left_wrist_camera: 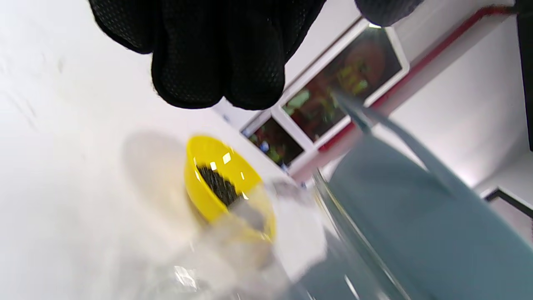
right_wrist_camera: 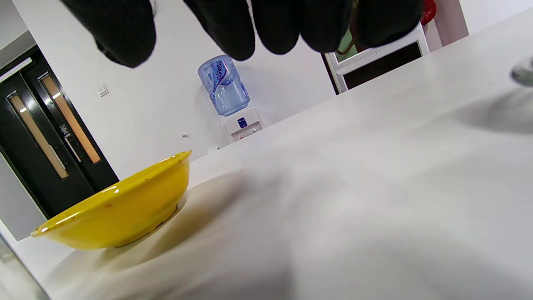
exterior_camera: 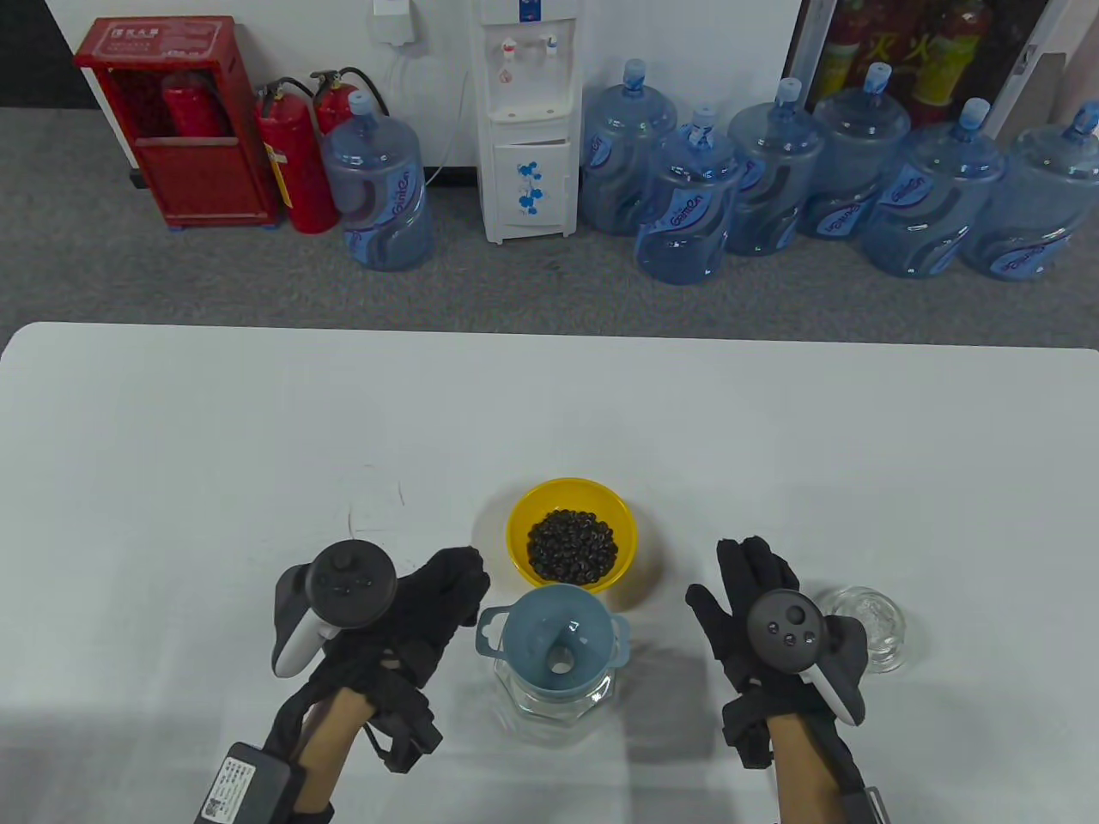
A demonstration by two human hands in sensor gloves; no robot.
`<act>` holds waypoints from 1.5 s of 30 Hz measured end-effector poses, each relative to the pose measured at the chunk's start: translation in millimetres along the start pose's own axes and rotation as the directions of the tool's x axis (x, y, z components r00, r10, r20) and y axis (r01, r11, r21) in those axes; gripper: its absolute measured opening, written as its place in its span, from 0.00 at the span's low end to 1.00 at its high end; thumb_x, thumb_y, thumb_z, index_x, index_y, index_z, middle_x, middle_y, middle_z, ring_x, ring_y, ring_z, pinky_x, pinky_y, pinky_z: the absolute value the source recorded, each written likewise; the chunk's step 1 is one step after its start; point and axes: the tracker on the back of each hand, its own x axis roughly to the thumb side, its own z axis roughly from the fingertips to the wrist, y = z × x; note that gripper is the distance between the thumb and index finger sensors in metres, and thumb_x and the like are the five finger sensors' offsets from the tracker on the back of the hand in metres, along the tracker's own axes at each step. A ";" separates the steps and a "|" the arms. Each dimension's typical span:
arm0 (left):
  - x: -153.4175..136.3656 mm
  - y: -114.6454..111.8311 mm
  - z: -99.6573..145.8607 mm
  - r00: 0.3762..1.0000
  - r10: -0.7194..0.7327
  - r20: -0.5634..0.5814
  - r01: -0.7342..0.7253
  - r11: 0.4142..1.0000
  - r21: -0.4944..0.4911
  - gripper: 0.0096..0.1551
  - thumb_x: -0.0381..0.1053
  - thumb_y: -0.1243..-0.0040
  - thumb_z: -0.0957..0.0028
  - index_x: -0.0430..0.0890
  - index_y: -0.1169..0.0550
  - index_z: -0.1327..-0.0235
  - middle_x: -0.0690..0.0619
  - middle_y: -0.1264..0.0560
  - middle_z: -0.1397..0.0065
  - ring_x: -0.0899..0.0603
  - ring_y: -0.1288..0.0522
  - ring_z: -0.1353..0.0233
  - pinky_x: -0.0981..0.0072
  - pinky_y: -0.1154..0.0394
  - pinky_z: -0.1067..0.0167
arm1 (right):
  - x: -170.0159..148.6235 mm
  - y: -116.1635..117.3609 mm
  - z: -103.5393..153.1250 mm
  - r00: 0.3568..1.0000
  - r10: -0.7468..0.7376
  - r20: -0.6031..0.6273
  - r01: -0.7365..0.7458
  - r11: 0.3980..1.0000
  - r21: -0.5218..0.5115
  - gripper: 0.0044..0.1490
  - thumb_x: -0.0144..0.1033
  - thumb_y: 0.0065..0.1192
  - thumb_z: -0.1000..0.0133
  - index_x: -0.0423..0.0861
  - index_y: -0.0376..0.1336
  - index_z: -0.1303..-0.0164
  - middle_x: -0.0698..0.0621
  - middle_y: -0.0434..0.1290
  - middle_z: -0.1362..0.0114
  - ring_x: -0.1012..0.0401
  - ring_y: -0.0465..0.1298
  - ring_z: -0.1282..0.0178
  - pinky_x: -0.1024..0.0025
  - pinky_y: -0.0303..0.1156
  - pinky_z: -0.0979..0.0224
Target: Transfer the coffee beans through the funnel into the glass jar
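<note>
A yellow bowl of coffee beans stands at the table's front middle. Just in front of it a blue funnel sits in the mouth of a clear glass jar. My left hand is just left of the funnel with its fingers loose and holds nothing. My right hand is to the right of the funnel, fingers stretched out and empty. In the left wrist view my fingers hang above the bowl, with the funnel close at the right. The right wrist view shows the bowl from the side.
A glass lid lies on the white table just right of my right hand; its edge shows in the right wrist view. Beyond the table's far edge stand water bottles, a dispenser and fire extinguishers.
</note>
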 end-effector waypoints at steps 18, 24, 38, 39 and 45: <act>-80.9 23.8 19.4 0.926 -0.257 -0.275 0.331 0.904 0.271 0.37 0.64 0.56 0.37 0.57 0.43 0.14 0.46 0.49 0.10 0.29 0.53 0.13 0.34 0.50 0.23 | 5.4 4.5 1.3 1.000 0.019 0.013 -0.019 1.000 0.010 0.47 0.62 0.51 0.31 0.45 0.51 0.07 0.37 0.46 0.06 0.38 0.52 0.11 0.34 0.56 0.18; -90.9 12.3 14.4 0.872 -0.354 -0.337 0.432 0.881 0.192 0.39 0.66 0.57 0.37 0.59 0.48 0.14 0.51 0.58 0.10 0.31 0.64 0.15 0.35 0.58 0.24 | 10.3 2.2 1.9 0.999 0.024 0.026 -0.024 1.000 0.003 0.47 0.62 0.51 0.30 0.46 0.51 0.07 0.38 0.46 0.06 0.38 0.52 0.10 0.34 0.55 0.18; -99.6 6.0 4.6 0.788 -0.495 -0.367 0.552 0.831 0.065 0.43 0.71 0.62 0.39 0.61 0.56 0.14 0.51 0.65 0.11 0.32 0.71 0.17 0.34 0.65 0.27 | 42.6 -9.9 -29.4 0.995 0.104 0.004 -0.104 0.995 0.008 0.46 0.61 0.56 0.31 0.48 0.52 0.08 0.38 0.54 0.09 0.45 0.66 0.17 0.47 0.68 0.22; -99.8 6.5 4.5 0.781 -0.504 -0.369 0.562 0.824 0.063 0.43 0.71 0.62 0.39 0.61 0.56 0.14 0.51 0.65 0.11 0.32 0.71 0.17 0.34 0.65 0.27 | 45.6 -9.2 -35.7 0.995 0.096 0.000 -0.096 0.995 0.023 0.46 0.61 0.57 0.32 0.48 0.52 0.08 0.38 0.54 0.09 0.45 0.67 0.17 0.48 0.69 0.22; -102.0 9.2 4.5 0.771 -0.518 -0.370 0.577 0.814 0.063 0.43 0.71 0.62 0.39 0.61 0.57 0.15 0.51 0.65 0.11 0.32 0.71 0.17 0.34 0.65 0.27 | 63.4 2.7 -71.4 0.993 0.112 -0.021 -0.110 0.988 0.106 0.47 0.60 0.60 0.32 0.48 0.51 0.08 0.39 0.54 0.09 0.47 0.68 0.18 0.49 0.69 0.23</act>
